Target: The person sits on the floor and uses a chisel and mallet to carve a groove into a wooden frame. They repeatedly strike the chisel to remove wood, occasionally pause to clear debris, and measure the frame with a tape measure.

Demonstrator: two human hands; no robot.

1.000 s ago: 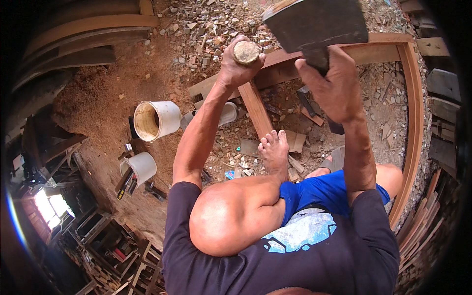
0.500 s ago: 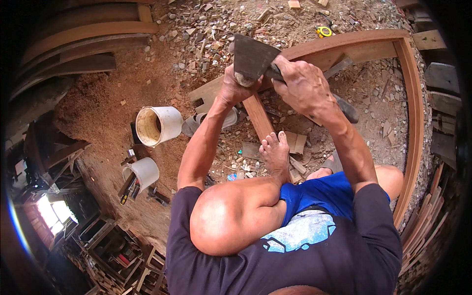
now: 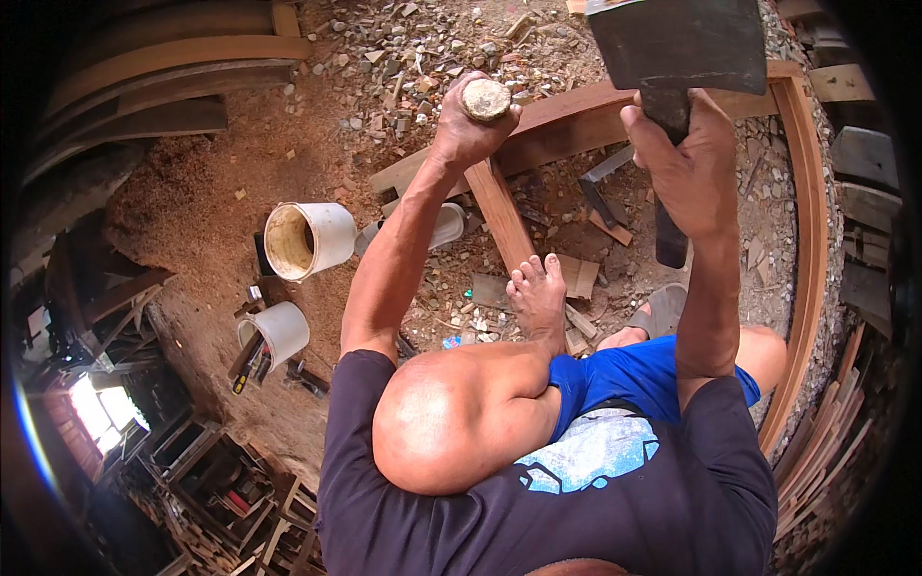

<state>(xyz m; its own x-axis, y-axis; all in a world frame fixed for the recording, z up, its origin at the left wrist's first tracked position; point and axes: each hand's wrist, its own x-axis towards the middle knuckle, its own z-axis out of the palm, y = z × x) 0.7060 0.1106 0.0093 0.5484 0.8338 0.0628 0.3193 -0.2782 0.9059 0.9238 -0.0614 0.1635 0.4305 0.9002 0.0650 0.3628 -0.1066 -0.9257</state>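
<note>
My left hand (image 3: 469, 130) is closed around a thick wooden stick (image 3: 487, 99), whose pale, rough round end faces up; most of its length is hidden by the fist. In my right hand (image 3: 690, 178) is an adze-like tool with a broad dark metal blade (image 3: 677, 43), raised at the upper right, its bright edge pointing away from me. Its short dark handle (image 3: 671, 235) sticks out below the fist. The two hands are well apart. Beneath my left hand a reddish wooden beam (image 3: 499, 219) runs down to my bare foot (image 3: 538, 296).
A curved wooden frame (image 3: 807, 250) bends around the far and right sides. Two white buckets (image 3: 331, 235) stand at left, tools beside the nearer one. A square (image 3: 603, 187) lies on the gravel. Sandals, wood offcuts and rubble surround my foot; timber (image 3: 173, 67) is stacked far left.
My right hand has swung the adze-like tool up and to the right, away from the stick. My left hand has risen slightly with the stick. The square beneath is now uncovered.
</note>
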